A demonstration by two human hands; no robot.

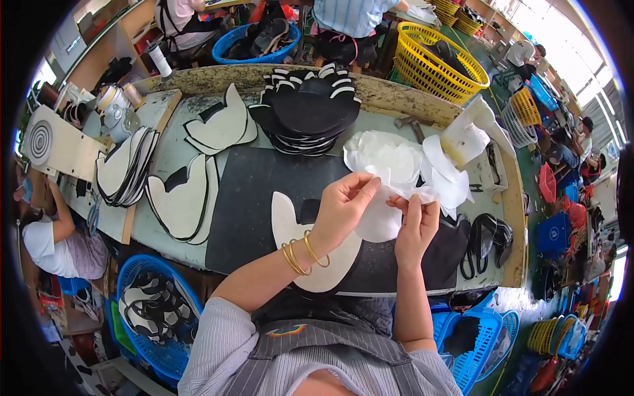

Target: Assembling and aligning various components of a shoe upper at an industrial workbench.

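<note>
Both hands are over the black mat (247,191) at the bench's middle. My left hand (345,206), gold bangles on its wrist, pinches the top edge of a thin white sheet piece (378,221) that hangs down. My right hand (418,228) is closed with thumb and fingertips on the same thin white material, close beside the left. Below my left wrist lies an off-white curved shoe-upper piece (330,267) with a black patch. Just beyond my hands is a loose pile of thin white pieces (383,150).
A stack of black cut pieces (310,109) stands at the back; more off-white pieces (181,198) lie to the left. Scissors (467,254) and black straps (492,241) are at right, a hammer (413,127) behind. A blue basket (135,264) stands lower left; people work around.
</note>
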